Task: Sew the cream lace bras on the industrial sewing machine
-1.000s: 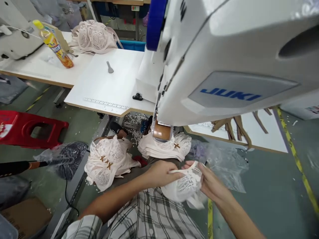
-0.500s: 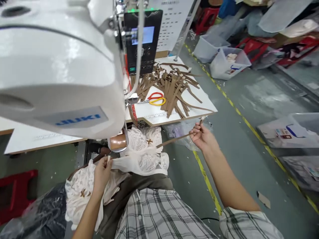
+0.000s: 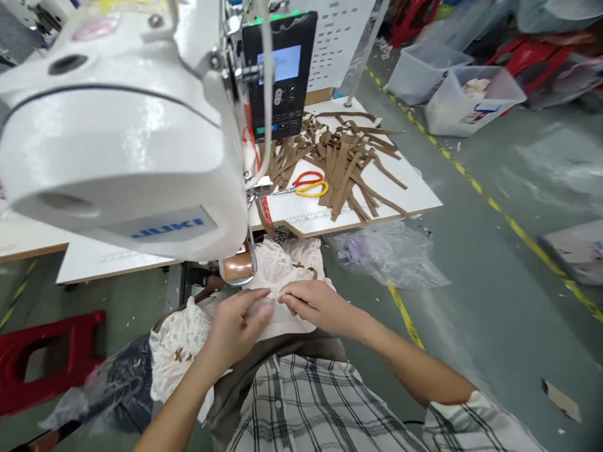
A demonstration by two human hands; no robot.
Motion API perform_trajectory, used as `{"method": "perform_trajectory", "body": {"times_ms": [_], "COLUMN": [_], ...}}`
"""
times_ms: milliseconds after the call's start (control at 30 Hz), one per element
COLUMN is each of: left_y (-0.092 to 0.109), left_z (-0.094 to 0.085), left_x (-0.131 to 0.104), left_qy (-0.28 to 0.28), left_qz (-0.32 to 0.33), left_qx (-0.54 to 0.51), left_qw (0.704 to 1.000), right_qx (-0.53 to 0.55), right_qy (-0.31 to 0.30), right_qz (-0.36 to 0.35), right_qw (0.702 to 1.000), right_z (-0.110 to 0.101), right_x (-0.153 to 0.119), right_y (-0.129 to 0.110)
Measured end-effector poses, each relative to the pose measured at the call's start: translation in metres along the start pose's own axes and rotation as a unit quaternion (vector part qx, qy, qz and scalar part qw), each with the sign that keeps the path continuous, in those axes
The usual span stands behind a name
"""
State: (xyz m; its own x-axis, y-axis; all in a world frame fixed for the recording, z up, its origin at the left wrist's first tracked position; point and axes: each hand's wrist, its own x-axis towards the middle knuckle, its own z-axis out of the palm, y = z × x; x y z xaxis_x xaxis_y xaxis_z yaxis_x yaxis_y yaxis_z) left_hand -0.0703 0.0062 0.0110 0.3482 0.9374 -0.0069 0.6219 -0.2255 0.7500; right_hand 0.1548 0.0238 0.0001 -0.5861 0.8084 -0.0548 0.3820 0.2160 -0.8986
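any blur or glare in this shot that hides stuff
in the head view, the left hand is smeared at the thumb, the right hand looks crisper; bright glare spots sit on the white machine, though its blue lettering stays readable; text on the lit screen is too faint to read; the floor looks soft toward the right edge

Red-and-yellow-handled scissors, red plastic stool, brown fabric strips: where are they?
Red-and-yellow-handled scissors (image 3: 296,187), head view, where the handles meet.
Red plastic stool (image 3: 85,340), head view, the frame beside its opening.
Brown fabric strips (image 3: 340,172), head view, middle of the pile.
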Motion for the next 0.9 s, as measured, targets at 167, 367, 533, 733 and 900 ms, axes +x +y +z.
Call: {"method": "perform_trajectory", "body": {"times_ms": [167,367,533,733,900], "left_y": [0.007,0.002,0.002,-0.001,-0.006], "left_z": [-0.001,0.01,0.011,0.005,-0.006], "left_x": [-0.003,-0.011,-0.011,-0.009,-0.014], "left_qy": [-0.048,0.008,0.025,-0.023,-0.048], "left_qz": [0.034,-0.012,-0.031,-0.024,0.04], "left_qx": [0.001,-0.026,-0.052,-0.059,-0.034], "left_qw": [0.998,1.0,0.998,0.998,0.997], "right_qx": [-0.048,0.04,0.088,0.147,0.227], "right_qy": [-0.09,0.013,0.054,0.009,0.065], "right_qz": [-0.007,0.066,0.068,0.086,0.096], "right_qw": [0.995,0.997,0.992,0.985,0.967], "right_z": [0.006,0.012,0.019,0.02,0.007], "right_x": [0.007,0.005,0.005,0.007,0.009], "right_y": [-0.01,-0.01,-0.012,-0.007,0.001]}}
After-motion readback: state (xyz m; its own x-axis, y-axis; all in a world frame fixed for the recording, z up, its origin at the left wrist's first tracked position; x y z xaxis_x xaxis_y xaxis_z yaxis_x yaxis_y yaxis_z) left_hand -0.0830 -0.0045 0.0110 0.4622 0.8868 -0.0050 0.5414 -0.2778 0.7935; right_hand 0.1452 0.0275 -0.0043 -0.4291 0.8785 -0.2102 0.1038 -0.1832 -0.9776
